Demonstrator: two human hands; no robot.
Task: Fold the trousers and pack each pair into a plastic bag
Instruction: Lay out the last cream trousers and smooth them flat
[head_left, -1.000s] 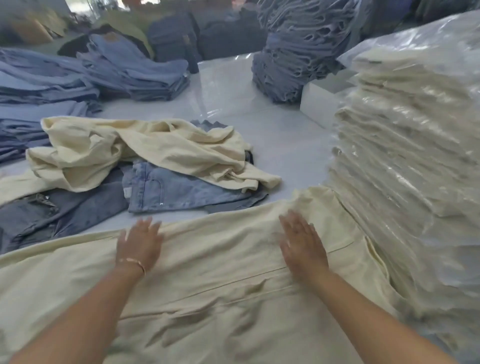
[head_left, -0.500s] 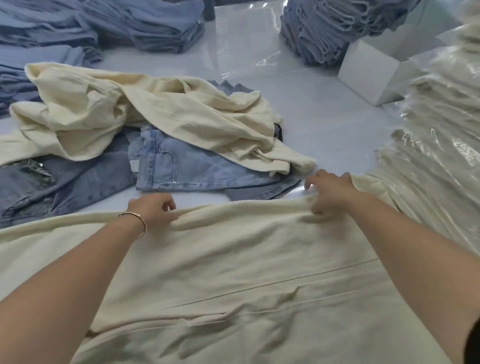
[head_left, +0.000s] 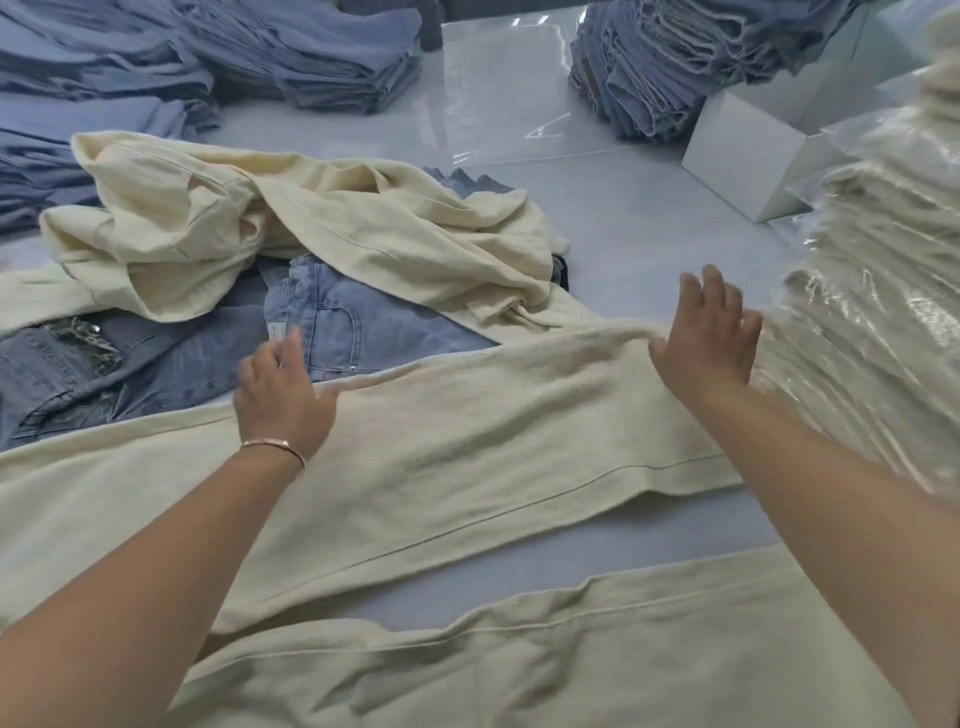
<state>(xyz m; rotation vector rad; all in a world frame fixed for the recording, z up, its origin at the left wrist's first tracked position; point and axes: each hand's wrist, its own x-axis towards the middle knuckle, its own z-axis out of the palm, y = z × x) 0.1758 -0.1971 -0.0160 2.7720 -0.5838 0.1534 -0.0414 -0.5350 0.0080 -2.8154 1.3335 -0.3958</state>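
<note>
A pair of cream trousers (head_left: 467, 457) lies spread across the table in front of me, its two legs apart with a strip of table between them. My left hand (head_left: 280, 395), with a bracelet at the wrist, rests on the far edge of the upper leg, fingers loosely bent and blurred. My right hand (head_left: 706, 338) hovers flat with fingers spread over the right end of that same leg, holding nothing. A clear plastic bag (head_left: 498, 88) lies flat farther back on the table.
A tall stack of bagged cream trousers (head_left: 872, 291) stands at the right. Crumpled cream trousers (head_left: 322, 223) lie over loose jeans (head_left: 343, 322) behind my hands. Folded jeans stacks (head_left: 311, 57) line the back, and a white box (head_left: 748, 156) sits at the back right.
Both hands first pressed flat on the cream trousers, then pinched the far edge and drew one leg away. Now they have let go, and the two legs lie apart.
</note>
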